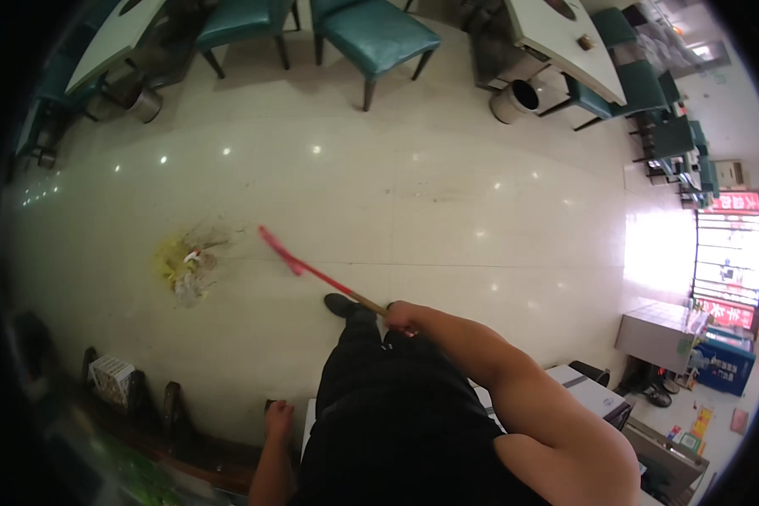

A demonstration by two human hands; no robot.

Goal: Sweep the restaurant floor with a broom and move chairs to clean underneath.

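My right hand (405, 317) is closed around the wooden end of a long handle with a red shaft, which looks like a broom (322, 276). Its pink-red head is blurred and hangs over the pale tiled floor (379, 215), left of my shoes. Farther left lies a pile of debris (190, 262) with yellow, white and brown bits on a yellowish stain. Down at my left side, my left hand (279, 417) is curled near a dark object's edge; whether it holds something cannot be told.
Green chairs (379, 38) and pale tables (563, 38) line the far side, with metal bins (514, 102) beside the table bases. A dark wooden railing (171, 411) runs at the lower left. White boxes (585, 392) stand close on my right, near a counter (661, 332).
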